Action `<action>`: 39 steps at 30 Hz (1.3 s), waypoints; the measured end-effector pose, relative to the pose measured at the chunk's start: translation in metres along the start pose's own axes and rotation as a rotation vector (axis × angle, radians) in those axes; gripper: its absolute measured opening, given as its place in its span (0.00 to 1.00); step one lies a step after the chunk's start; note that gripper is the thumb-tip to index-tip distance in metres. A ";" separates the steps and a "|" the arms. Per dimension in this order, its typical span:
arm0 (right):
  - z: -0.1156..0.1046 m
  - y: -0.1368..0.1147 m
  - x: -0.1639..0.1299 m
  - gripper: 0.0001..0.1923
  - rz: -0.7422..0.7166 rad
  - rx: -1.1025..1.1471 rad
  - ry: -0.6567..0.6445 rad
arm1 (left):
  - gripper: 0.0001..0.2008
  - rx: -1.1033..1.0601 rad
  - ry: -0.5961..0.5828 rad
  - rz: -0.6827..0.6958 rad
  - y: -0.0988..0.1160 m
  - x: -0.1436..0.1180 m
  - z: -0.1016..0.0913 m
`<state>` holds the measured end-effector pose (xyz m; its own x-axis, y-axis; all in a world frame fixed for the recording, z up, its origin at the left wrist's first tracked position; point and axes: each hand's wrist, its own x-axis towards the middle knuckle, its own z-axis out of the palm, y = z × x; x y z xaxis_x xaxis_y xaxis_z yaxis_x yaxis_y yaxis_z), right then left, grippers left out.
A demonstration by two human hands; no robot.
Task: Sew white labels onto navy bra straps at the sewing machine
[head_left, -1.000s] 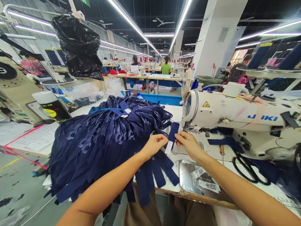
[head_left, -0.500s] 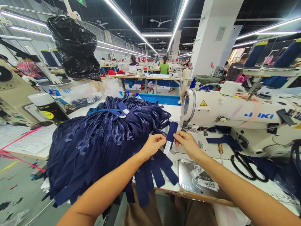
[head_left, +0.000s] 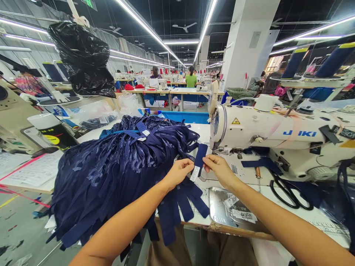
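In front of the sewing machine [head_left: 249, 127], a short navy fabric strap [head_left: 200, 153] is held tilted above the table. A white printed label [head_left: 195, 173] lies on its lower part. My left hand [head_left: 181, 171] pinches the strap's left edge by the label's top. On the opposite edge, my right hand [head_left: 218, 168] grips the strap between thumb and fingers. Left of my hands spreads a large heap of navy straps and lace pieces [head_left: 116, 166], its loose ends hanging over the table's front edge.
A metal tray [head_left: 222, 207] with loose labels sits at the table's front. Black-handled scissors [head_left: 288, 195] and a wooden-handled tool [head_left: 258, 173] lie to the right. At left stands a spray can [head_left: 51, 129]. A black plastic bag [head_left: 83, 59] hangs overhead. People work at machines farther back.
The camera view has shifted slightly, so the scene sits a little to the left. Both hands keep their hold on the strap, and the label lies a bit more tilted.
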<state>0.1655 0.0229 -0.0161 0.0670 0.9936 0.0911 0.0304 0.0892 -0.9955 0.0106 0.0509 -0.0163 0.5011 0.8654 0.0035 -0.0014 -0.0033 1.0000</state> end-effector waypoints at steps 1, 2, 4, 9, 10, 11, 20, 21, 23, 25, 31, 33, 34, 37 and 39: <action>0.000 0.001 0.000 0.16 0.000 -0.002 0.001 | 0.09 -0.003 -0.005 0.000 0.000 0.000 0.000; 0.000 0.001 0.000 0.16 0.000 -0.003 0.004 | 0.09 -0.006 -0.009 0.002 -0.001 0.000 0.000; 0.000 0.001 0.000 0.16 0.004 -0.003 0.013 | 0.09 -0.005 -0.006 0.011 -0.001 0.000 0.000; -0.001 0.000 0.000 0.18 -0.005 0.021 0.029 | 0.08 0.010 0.021 0.046 -0.001 -0.001 0.002; -0.001 0.000 0.000 0.18 -0.009 0.026 0.031 | 0.08 0.010 0.023 0.050 -0.001 -0.001 0.002; -0.001 0.001 0.000 0.18 -0.011 0.028 0.033 | 0.08 0.011 0.024 0.054 -0.001 -0.001 0.002; -0.003 0.006 0.000 0.17 -0.032 0.031 0.032 | 0.07 0.008 0.070 0.087 -0.002 -0.001 0.003; -0.003 0.006 0.000 0.18 -0.033 0.034 0.032 | 0.07 0.008 0.071 0.090 -0.002 -0.001 0.003; -0.003 0.006 0.001 0.18 -0.032 0.038 0.032 | 0.07 0.010 0.070 0.094 -0.001 -0.001 0.003; -0.002 0.006 0.001 0.18 -0.033 0.034 0.033 | 0.07 0.015 0.068 0.096 -0.001 -0.002 0.003; -0.003 0.004 -0.001 0.19 -0.035 -0.003 0.045 | 0.06 0.039 0.079 0.105 -0.002 -0.002 0.002; -0.003 0.003 -0.001 0.19 -0.036 -0.008 0.047 | 0.07 0.041 0.079 0.107 -0.002 -0.001 0.002; -0.002 0.003 -0.001 0.19 -0.039 -0.010 0.047 | 0.07 0.047 0.078 0.107 -0.002 -0.002 0.002; 0.000 0.003 -0.001 0.18 -0.052 -0.028 0.056 | 0.07 0.099 0.074 0.097 -0.001 -0.001 0.002; -0.001 0.003 0.000 0.16 -0.051 -0.078 0.031 | 0.07 0.127 0.103 0.078 -0.004 0.000 0.001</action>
<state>0.1664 0.0231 -0.0195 0.0942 0.9851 0.1436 0.1122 0.1329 -0.9848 0.0115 0.0499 -0.0200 0.4123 0.9068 0.0881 0.0754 -0.1303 0.9886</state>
